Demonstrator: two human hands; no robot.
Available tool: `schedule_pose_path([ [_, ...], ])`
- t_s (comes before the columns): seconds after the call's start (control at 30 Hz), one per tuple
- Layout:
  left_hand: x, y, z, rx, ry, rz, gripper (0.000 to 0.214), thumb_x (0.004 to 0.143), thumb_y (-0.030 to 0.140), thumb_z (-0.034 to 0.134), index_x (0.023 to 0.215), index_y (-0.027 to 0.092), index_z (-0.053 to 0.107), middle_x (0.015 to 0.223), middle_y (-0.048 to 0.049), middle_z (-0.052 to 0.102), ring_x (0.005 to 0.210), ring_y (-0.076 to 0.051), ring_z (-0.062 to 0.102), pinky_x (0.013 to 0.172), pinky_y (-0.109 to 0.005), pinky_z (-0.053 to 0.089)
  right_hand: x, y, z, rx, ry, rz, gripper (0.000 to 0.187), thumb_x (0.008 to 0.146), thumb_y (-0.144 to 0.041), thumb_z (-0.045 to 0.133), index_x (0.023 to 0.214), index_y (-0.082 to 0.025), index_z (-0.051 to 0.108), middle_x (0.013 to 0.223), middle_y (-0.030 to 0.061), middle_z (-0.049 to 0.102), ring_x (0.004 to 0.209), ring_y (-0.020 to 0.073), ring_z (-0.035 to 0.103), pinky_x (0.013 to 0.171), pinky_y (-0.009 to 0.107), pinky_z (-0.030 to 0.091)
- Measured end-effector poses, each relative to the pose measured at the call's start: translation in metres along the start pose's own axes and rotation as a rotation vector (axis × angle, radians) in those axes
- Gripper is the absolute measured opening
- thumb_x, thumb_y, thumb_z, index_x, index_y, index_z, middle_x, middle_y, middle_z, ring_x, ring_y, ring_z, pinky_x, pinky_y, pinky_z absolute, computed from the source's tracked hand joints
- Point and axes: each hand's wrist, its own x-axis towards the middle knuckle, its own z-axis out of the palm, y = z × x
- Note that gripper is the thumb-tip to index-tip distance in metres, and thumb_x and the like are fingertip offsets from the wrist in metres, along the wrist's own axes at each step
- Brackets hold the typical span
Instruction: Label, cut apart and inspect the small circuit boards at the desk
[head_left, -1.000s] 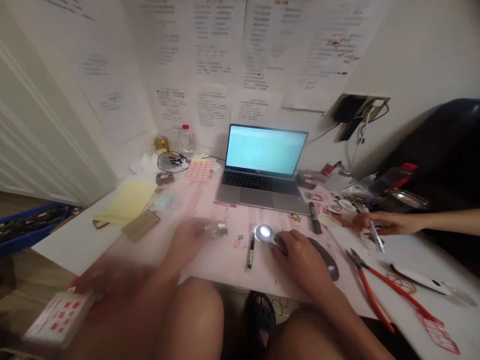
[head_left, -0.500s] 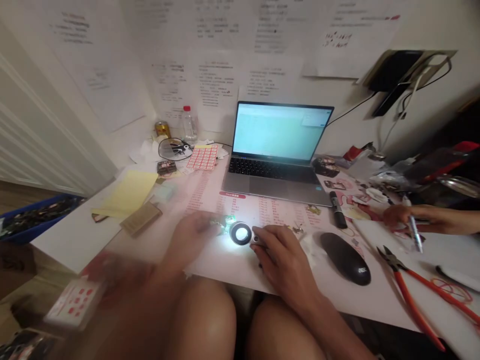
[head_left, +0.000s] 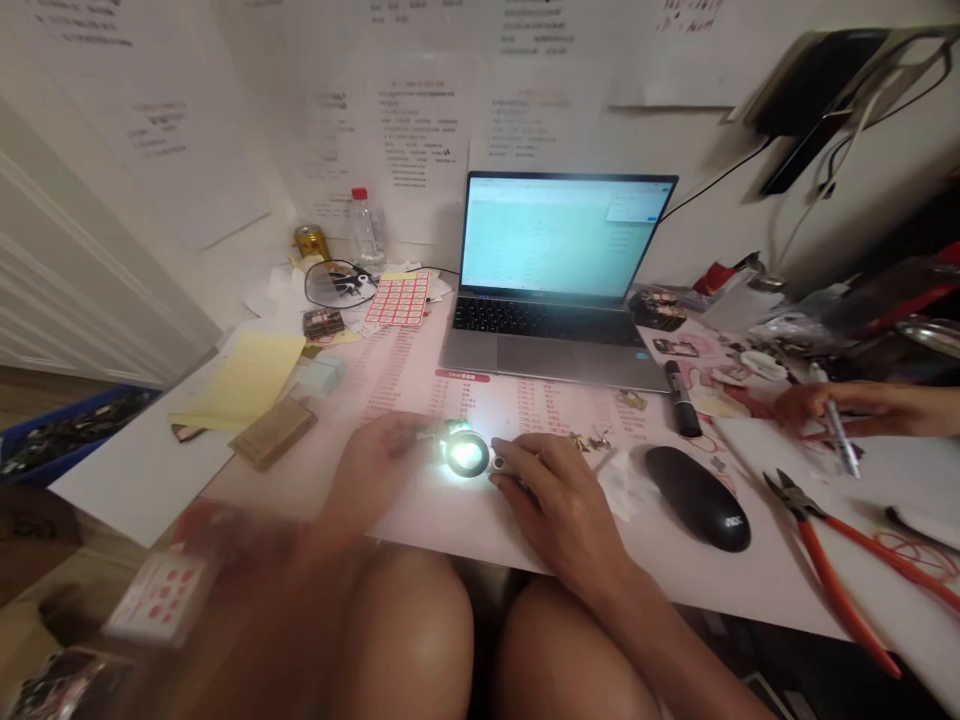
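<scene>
My right hand [head_left: 555,495] rests on the table, fingers closed on the handle of a small lit magnifier [head_left: 466,455] whose round head glows white. My left hand [head_left: 375,465], blurred by motion, is just left of the magnifier with its fingers pinched on a small shiny part [head_left: 437,431] under the light. The part is too small and blurred to name. Both hands lie on a pink printed sheet [head_left: 517,405] in front of an open laptop [head_left: 559,275].
A black mouse [head_left: 697,497] and a black marker [head_left: 681,398] lie to the right. Red-handled pliers [head_left: 832,560] sit at the right edge. Another person's hand [head_left: 817,408] holds a pen at far right. Yellow pad [head_left: 251,378], sticker sheet [head_left: 401,298], bottle [head_left: 365,225] and can [head_left: 309,241] stand at left back.
The view has shifted down and closer. My right hand slid the lit magnifier leftward to meet my left hand and the small part. The other person's hand stayed at the right.
</scene>
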Motion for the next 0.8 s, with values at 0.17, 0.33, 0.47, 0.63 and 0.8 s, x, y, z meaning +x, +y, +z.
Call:
schedule_pose_path([
  [0.17,-0.0004,-0.0001,0.0008,0.001,-0.004,0.019,0.032,0.081,0.038,0.085,0.107,0.020,0.080,0.109,-0.0117,0.084,0.105,-0.029,0.078,0.095,-0.041,0.059,0.0005,-0.0001,-0.0001,0.012,-0.014,-0.023,0.030,0.104,-0.014,0.064,0.134,-0.019,0.066,0.110,0.0110,0.069,0.097,0.0258,0.063,0.084,0.043,0.057],
  [0.33,0.0010,-0.0036,0.0006,0.006,0.003,0.029,0.034,0.081,0.041,0.086,0.107,0.019,0.080,0.107,-0.0118,0.085,0.101,-0.029,0.079,0.090,-0.040,0.060,0.0003,0.0008,-0.0002,0.014,-0.020,-0.015,0.028,0.105,-0.017,0.064,0.132,-0.019,0.069,0.110,0.0109,0.071,0.097,0.0261,0.065,0.085,0.042,0.057],
  [0.47,0.0013,-0.0041,0.0014,-0.024,0.003,0.032,0.035,0.080,0.040,0.088,0.106,0.018,0.080,0.106,-0.0119,0.085,0.099,-0.029,0.080,0.089,-0.039,0.061,0.0001,0.0008,0.0000,0.019,-0.019,-0.002,0.028,0.105,-0.018,0.065,0.132,-0.018,0.070,0.110,0.0110,0.072,0.098,0.0264,0.065,0.085,0.042,0.057],
  [0.63,-0.0004,0.0010,0.0034,-0.047,-0.008,0.032,0.032,0.081,0.038,0.087,0.104,0.018,0.080,0.108,-0.0115,0.086,0.100,-0.028,0.080,0.091,-0.039,0.062,-0.0003,0.0007,-0.0004,0.032,-0.035,0.018,0.028,0.106,-0.020,0.063,0.133,-0.019,0.070,0.110,0.0111,0.072,0.097,0.0258,0.066,0.084,0.042,0.058],
  [0.8,-0.0018,0.0045,0.0045,-0.059,-0.023,0.039,0.029,0.083,0.038,0.086,0.105,0.019,0.080,0.108,-0.0110,0.086,0.101,-0.028,0.080,0.092,-0.039,0.062,-0.0006,0.0011,-0.0006,0.040,-0.058,0.040,0.028,0.107,-0.023,0.062,0.133,-0.021,0.071,0.110,0.0111,0.072,0.098,0.0254,0.066,0.085,0.042,0.059],
])
